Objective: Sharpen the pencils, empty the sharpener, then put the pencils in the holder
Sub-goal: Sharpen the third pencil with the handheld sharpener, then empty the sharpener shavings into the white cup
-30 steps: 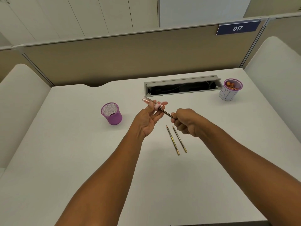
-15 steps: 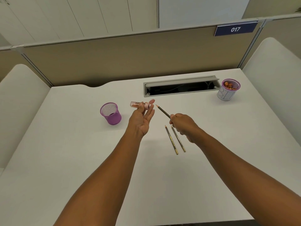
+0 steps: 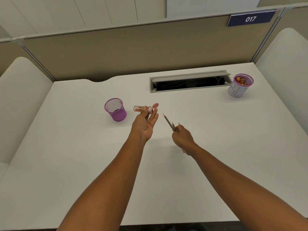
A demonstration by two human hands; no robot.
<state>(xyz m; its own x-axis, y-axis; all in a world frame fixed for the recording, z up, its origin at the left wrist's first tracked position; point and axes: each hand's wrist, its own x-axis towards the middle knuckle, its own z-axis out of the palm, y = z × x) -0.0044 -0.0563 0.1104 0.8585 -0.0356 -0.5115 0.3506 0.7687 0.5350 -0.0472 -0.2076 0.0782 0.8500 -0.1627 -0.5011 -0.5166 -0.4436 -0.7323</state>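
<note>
White and broad, the desk (image 3: pixel 83 164) fills most of the view, fenced at the back by a tan cubicle partition (image 3: pixel 116 52) that carries a blue plate reading 017 (image 3: pixel 250 19). Set into the desk near that partition is a grey cable tray (image 3: pixel 188 82) with its flap raised. Toward the far right corner stands a cup with a purple rim (image 3: pixel 240 85), its white wrap marked with writing and orange-brown shavings inside. Left of centre stands the purple mesh holder (image 3: pixel 115 109), upright. Just right of the holder, the left hand (image 3: pixel 145 125) is turned palm up, with its thumb and fingers pinching a small sharpener (image 3: pixel 143 110), a clear tube with shavings in it and a pink cap end; its other fingers are stretched out straight. Near it, a little apart to the right, the right hand (image 3: pixel 182 139) is clenched around three pencils (image 3: pixel 171 125), whose sharpened tips point up and away toward the back of the desk, one reaching well past the other two.
</note>
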